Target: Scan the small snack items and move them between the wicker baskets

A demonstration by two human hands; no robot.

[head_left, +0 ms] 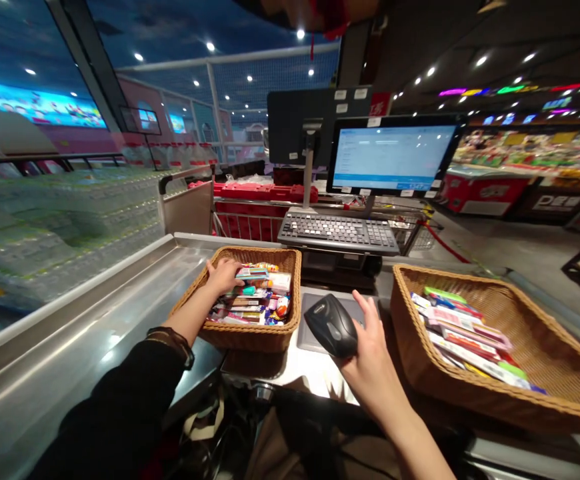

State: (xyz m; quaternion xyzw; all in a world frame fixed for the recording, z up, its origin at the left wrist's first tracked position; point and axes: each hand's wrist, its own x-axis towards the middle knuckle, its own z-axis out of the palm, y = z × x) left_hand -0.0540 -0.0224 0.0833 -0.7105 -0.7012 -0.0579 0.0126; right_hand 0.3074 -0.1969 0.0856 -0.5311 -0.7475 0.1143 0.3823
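My right hand (367, 347) is wrapped round a black barcode scanner (331, 325), its head tilted up to the left over the counter between two wicker baskets. My left hand (224, 275) reaches over the rim of the left wicker basket (255, 341). Its fingers close on the left end of a small flat packet (253, 273), pale with blue, at the top of the pile. Beneath it lie several toothpaste-like boxes and small packaged goods (250, 303). Part of the left fingers is hidden by the packet.
A larger wicker basket (470, 400) with several long packages (475, 333) stands at the right. Behind are a keyboard (337, 229) on a shelf and a lit monitor (393, 157). A metal counter (120, 333) with a raised edge runs along the left, past stacked bottle packs (95, 213).
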